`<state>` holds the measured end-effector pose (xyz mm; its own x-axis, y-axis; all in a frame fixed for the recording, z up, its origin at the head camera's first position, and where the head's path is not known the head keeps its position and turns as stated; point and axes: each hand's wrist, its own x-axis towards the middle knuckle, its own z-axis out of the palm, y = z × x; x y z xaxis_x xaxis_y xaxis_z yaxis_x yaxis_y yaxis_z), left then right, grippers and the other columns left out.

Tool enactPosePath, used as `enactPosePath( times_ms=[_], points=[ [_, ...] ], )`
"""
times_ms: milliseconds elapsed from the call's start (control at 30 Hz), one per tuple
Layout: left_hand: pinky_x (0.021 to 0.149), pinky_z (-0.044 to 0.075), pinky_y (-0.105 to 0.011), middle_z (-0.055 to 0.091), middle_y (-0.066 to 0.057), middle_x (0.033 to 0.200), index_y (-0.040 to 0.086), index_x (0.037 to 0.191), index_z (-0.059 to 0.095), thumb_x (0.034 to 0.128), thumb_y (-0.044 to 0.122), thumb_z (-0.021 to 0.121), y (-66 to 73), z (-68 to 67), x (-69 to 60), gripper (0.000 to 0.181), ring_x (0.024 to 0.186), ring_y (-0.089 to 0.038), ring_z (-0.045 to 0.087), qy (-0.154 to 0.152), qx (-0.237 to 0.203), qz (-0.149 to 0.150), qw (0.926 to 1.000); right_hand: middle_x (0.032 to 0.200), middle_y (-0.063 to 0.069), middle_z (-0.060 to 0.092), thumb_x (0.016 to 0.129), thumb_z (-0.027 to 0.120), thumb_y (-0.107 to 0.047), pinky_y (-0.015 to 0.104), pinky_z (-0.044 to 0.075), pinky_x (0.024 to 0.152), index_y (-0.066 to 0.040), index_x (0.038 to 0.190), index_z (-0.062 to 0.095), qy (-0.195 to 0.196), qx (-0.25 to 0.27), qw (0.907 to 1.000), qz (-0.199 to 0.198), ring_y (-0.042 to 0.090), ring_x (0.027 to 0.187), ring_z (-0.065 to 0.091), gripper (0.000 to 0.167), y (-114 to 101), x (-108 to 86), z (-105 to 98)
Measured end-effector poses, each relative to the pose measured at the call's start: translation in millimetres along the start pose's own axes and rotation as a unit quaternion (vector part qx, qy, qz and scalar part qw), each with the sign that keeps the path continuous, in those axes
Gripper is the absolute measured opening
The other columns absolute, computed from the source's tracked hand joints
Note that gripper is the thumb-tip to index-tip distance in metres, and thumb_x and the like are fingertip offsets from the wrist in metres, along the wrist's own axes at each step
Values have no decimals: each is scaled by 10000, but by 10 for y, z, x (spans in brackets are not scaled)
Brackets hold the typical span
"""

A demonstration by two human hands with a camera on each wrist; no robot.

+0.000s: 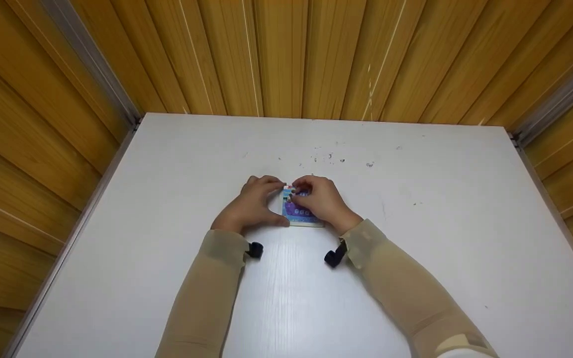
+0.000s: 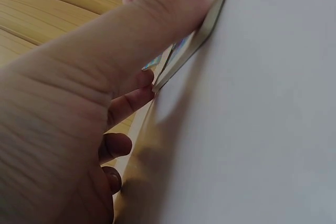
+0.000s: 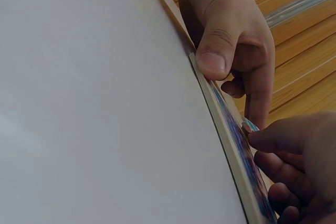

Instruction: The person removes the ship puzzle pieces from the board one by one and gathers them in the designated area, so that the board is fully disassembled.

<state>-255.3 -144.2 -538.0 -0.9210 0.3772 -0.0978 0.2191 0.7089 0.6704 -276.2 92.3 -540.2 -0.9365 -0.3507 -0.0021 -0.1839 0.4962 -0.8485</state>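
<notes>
So the person's got a small, flat, square board with a blue-and-purple printed face and a thick pale edge (image 1: 302,220) lying on the smooth white tabletop (image 1: 117,258), roughly mid-table and right between both hands. The left hand (image 1: 254,206) grips it along its left side, thumb at the near corner and fingertips at the far one, probably so it won't skate around. The right hand (image 1: 324,201) comes over the top, thumb and fingers bunched, and looks to be pinching a thin light-blue piece (image 3: 251,125) by the far left part of the board, tilted up from the face. Likely a fingertip pinch because there's so little to grab.

Hard to make out: the right hand covers a good chunk of the printed picture, so no clue what it shows in full. The piece is mostly behind fingers, and its outline can't be told. From the left wrist the right hand's cut off at the top, and the board runs out of frame too.
</notes>
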Motion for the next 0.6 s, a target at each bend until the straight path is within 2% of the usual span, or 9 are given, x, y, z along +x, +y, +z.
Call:
enactPosePath(
  times_ms=[200,400,600],
  points=[
    [1375,404,-516,531,-8,1709,135,1656,590,763,442,1068,-7,2,8,1058,1571,-289,406,-29,73,78,9999,1126,96,832,949,874,-128,250,575,816,-51,1274,808,-60,295,9994,160,148,927,702,340,4,29,-99],
    [1367,416,-523,540,7,1700,149,1646,605,762,446,1066,8,-7,3,1040,1573,-293,409,0,140,69,9999,1157,100,820,964,896,-167,213,561,831,-63,1279,811,34,555,9981,273,160,975,684,342,28,79,-264],
    [1377,400,-511,541,23,1698,155,1646,607,754,442,1072,8,5,6,1046,1573,-284,406,35,142,25,9999,1173,86,775,995,864,-157,194,551,670,-80,1326,806,278,778,9953,513,184,963,637,345,141,137,-535]
  ],
)
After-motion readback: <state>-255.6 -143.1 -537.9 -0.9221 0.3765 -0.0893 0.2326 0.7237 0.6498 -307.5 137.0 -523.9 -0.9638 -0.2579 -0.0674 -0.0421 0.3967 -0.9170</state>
